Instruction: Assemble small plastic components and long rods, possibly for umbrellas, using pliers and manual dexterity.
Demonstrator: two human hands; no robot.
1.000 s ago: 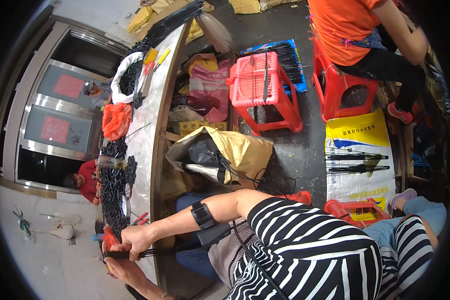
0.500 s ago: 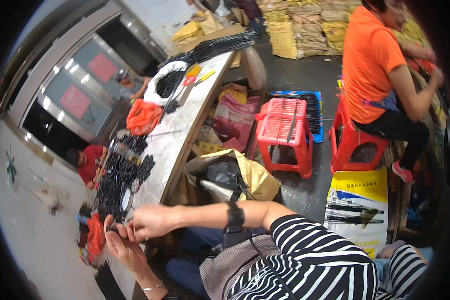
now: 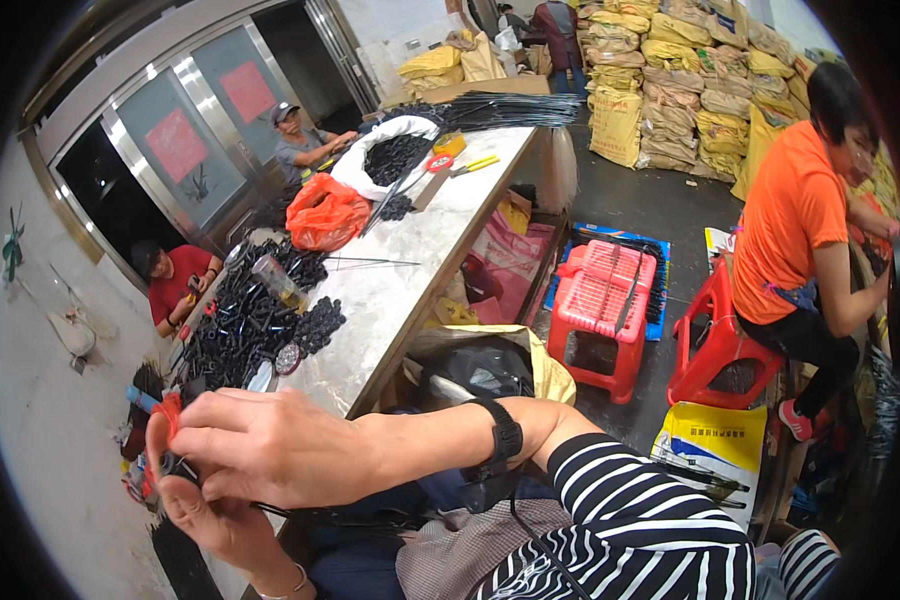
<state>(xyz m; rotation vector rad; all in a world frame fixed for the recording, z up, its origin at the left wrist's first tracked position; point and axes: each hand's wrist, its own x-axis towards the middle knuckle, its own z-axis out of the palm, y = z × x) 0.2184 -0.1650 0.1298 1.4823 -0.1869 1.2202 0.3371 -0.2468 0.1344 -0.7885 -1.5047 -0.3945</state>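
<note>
Beside the near end of a long counter (image 3: 400,290), on which a heap of black parts (image 3: 240,335) and a red plastic bag (image 3: 325,213) are set, handwork is carried on. The right hand (image 3: 285,445) is curled, its fingertips brought to the left hand (image 3: 220,527); whether anything is gripped by them cannot be told. By the left thumb and fingers, bent close, a small dark part (image 3: 177,467) is held. A fitting or adjusting step seems in hand; a steady left hold and careful right fingertips appear called for next. Compared with half a second earlier, both hands are seen larger, with more of the left covered by the right.
</note>
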